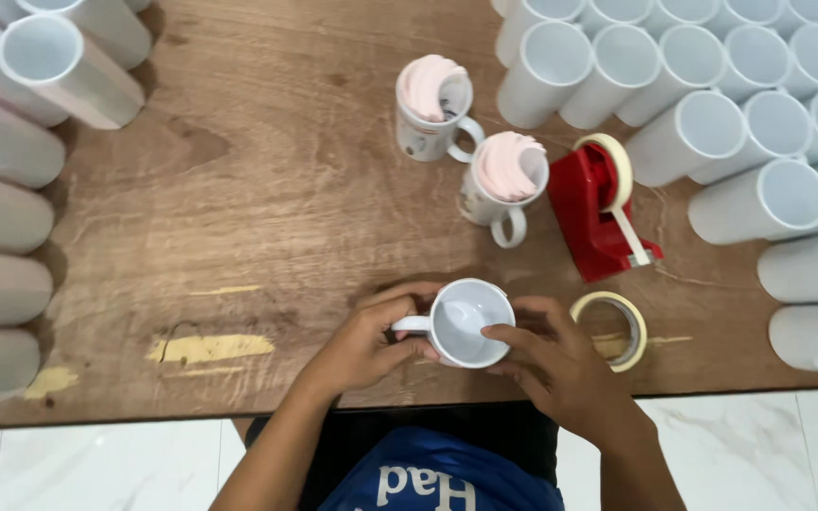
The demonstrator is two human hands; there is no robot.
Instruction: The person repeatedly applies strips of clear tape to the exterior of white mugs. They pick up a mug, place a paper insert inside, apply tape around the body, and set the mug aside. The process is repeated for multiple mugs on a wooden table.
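The person holds a white mug (471, 322) in both hands at the near edge of the wooden table (267, 218). The mug stands up with its open mouth facing the camera, and nothing can be seen inside it.

The mug's handle sticks out to the left, toward the left hand (366, 341). That hand is wrapped around the handle side, with fingers closed on the handle and the wall beside it. The right hand (560, 364) comes in from the other side. Its fingertips press on the rim and the right wall. So the mug sits right between the two hands, and both hands touch it. The left hand is the one that has the handle.

Just to the right of the right hand lies a loose tape roll (611, 330), flat on the table. The right hand is much nearer to it than the left hand is. Behind the roll stands a red tape holder (594, 213) with its own tape on top.

Farther back stand two more mugs (471, 156), each stuffed with pink foam. They are well apart from the hands. White tubes (712, 104) crowd the right side, and more lie along the left edge.
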